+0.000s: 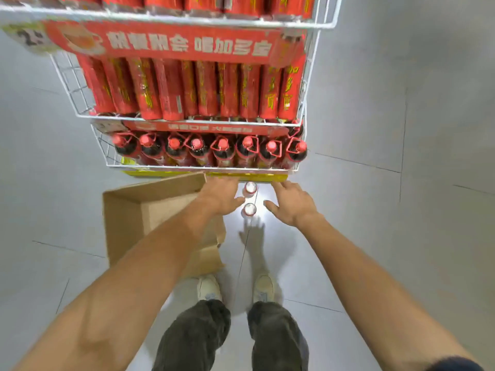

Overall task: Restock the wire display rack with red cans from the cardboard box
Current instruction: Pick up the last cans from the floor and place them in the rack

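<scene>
Two cans point(250, 199) stand on the floor between the open left hand point(223, 198) and open right hand point(290, 203).

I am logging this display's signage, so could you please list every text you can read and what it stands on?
"喝加多宝": on the red banner; the characters to its left are blurred.
"加多宝": down the rightmost red cans.
"2": on the round tag at upper left; the rest is blurred.
The lower red strip: too blurred to read.
</scene>
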### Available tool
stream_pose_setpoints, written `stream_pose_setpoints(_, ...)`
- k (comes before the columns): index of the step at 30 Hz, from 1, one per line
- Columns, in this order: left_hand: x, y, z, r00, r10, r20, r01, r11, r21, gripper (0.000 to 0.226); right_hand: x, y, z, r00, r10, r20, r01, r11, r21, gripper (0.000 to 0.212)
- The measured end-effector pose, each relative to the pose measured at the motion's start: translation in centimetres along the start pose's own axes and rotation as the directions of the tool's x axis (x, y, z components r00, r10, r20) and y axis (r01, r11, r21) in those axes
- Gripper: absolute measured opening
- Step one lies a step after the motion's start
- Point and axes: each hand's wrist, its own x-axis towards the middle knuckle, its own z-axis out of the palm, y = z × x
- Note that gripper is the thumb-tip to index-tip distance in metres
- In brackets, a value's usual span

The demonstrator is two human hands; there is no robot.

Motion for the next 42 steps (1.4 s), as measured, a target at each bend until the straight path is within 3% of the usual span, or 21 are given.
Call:
stream_pose_setpoints(7,12.8,-4.0,16.6,0.998,-0.050,0.049,0.054,0.995,-0.085,0.060,12.1,4.1,15.2,0.999,0.026,0.030,-0.026,1.000,0.013,0.063)
stream_pose_setpoints(14,25.2,-5.6,27.9,0.997,-0.072,-0.041,0.060,0.972,-0.226,0.053,26.0,7.5,26.1,0.997,-0.030,-0.066,0.034,0.998,0.050,0.054)
stream_pose_setpoints(20,30.5,-6.3,36.1,0.981,-0.170,-0.095,0.110,0.886,-0.450,0.046,33.8,9.5,32.1,0.988,-0.105,-0.116,0.118,0.988,0.104,0.065)
stream_pose_setpoints(25,31.0,-5.8,39.3,0.954,-0.246,-0.173,0.087,0.776,-0.624,0.032,35.8,10.6,34.4,0.965,-0.174,-0.197,0.215,0.953,0.214,0.072)
stream_pose_setpoints(30,31.1,-5.2,41.3,0.917,-0.291,-0.274,-0.006,0.675,-0.738,0.050,37.0,11.0,36.1,0.936,-0.167,-0.311,0.262,0.920,0.292,0.065)
stream_pose_setpoints(35,32.3,-4.9,42.8,0.880,-0.321,-0.350,-0.044,0.679,-0.733,0.059,38.5,11.8,37.5,0.902,-0.203,-0.380,0.341,0.876,0.342,0.066)
stream_pose_setpoints(39,32.9,-4.6,43.3,0.847,-0.363,-0.389,-0.026,0.702,-0.712,0.050,38.4,12.2,38.0,0.863,-0.251,-0.438,0.419,0.840,0.345,0.058)
stream_pose_setpoints(42,31.8,-4.4,42.5,0.813,-0.470,-0.344,0.014,0.607,-0.795,0.041,36.4,12.2,36.6,0.837,-0.239,-0.492,0.461,0.794,0.398,0.050)
